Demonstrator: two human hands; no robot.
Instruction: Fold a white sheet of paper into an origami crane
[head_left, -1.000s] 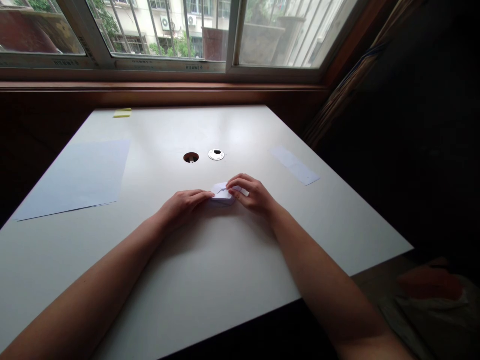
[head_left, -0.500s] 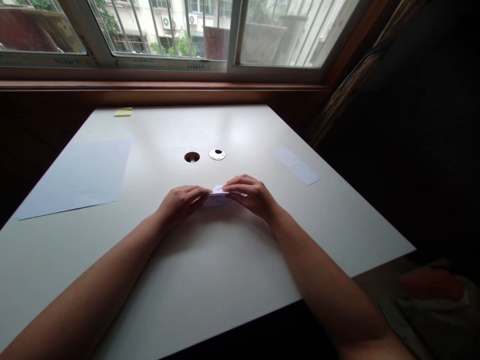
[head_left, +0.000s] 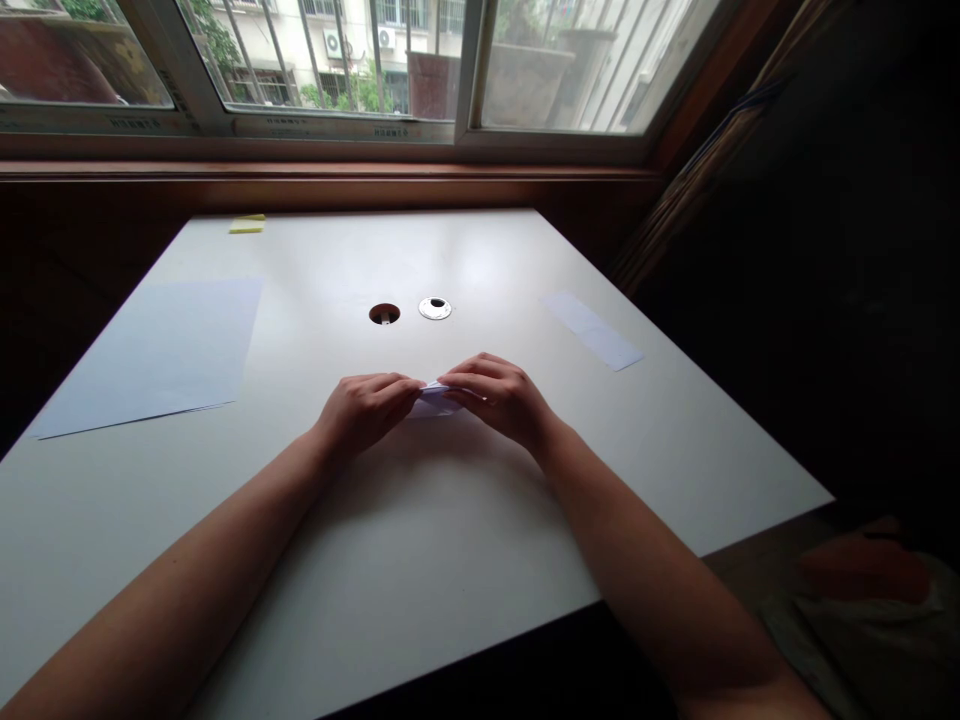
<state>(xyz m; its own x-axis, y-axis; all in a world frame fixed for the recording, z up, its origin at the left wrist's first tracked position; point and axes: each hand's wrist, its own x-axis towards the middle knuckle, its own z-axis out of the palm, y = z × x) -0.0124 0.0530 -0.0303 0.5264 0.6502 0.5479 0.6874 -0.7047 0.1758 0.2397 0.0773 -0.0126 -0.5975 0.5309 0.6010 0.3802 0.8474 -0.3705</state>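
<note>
A small folded piece of white paper [head_left: 435,403] is held between my two hands, over the middle of the white table [head_left: 420,560]. My left hand [head_left: 369,408] pinches its left end, thumb and fingers pressed together. At the right end, my right hand [head_left: 499,392] grips the paper with its fingers bent over the top edge. The fingers cover both ends of the paper, so its full shape is hidden.
Large white sheets [head_left: 161,350] lie at the left, and a narrow creased paper strip [head_left: 592,330] at the right. Yellow sticky notes [head_left: 247,224] sit near the back edge. Beyond my hands are a round cable hole [head_left: 385,314] and its loose cover [head_left: 435,308]. A window stands behind.
My right fingers have shifted slightly left and closer to the left hand. The paper's raised upper part now shows less above the fingers. Both hands keep hold of it.
</note>
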